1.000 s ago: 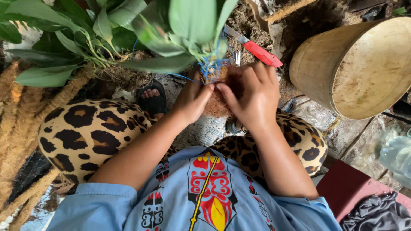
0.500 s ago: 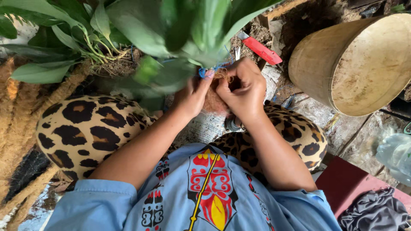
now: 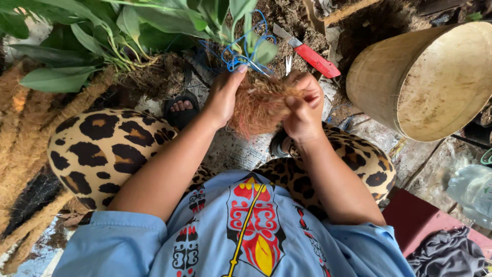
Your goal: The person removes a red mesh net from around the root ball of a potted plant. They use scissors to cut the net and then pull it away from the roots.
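Plant (image 3: 128, 31): large green leaves are seen at the top left, above the hands.
Bucket (image 3: 425, 77): a tan round bucket is laid on its side at the right.
Fibre bundle (image 3: 259, 105): a brown clump is held between both hands, over the knees.
Left hand (image 3: 225, 95): the fingers are pressed together around the bundle's left side.
Right hand (image 3: 303, 105): the fingers are curled and the bundle's right edge is pinched.
Bottle (image 3: 474, 190): clear plastic, at the right edge; its label cannot be read.
Knife (image 3: 310, 51): a red handle is seen just beyond the right hand.
Blue string (image 3: 241, 56): tangled above the bundle.
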